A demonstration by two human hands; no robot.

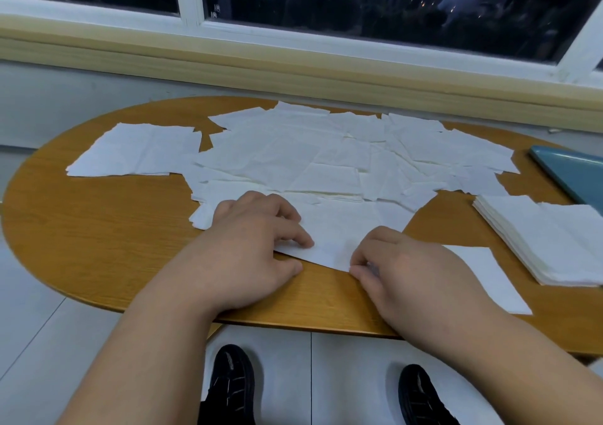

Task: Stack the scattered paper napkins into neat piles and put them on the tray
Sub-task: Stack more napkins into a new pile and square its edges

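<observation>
Under both my hands, table (98, 235) is bearing everything. Beyond my fingertips, scattered napkins (310, 157) are lying overlapped. Far off past my right hand (408, 268), tray (574, 170) is showing only a corner. Neat pile (548, 238) is sitting just right of that hand. Between my hands, single napkin (336, 232) is lying flat. My left hand (251, 248) is pinching its near edge, my right hand is nipping its near corner. I am judging paper feather-light, limp, tear-prone (probably sliding easily on wood), so I am favouring corners and a gentle lift.
</observation>
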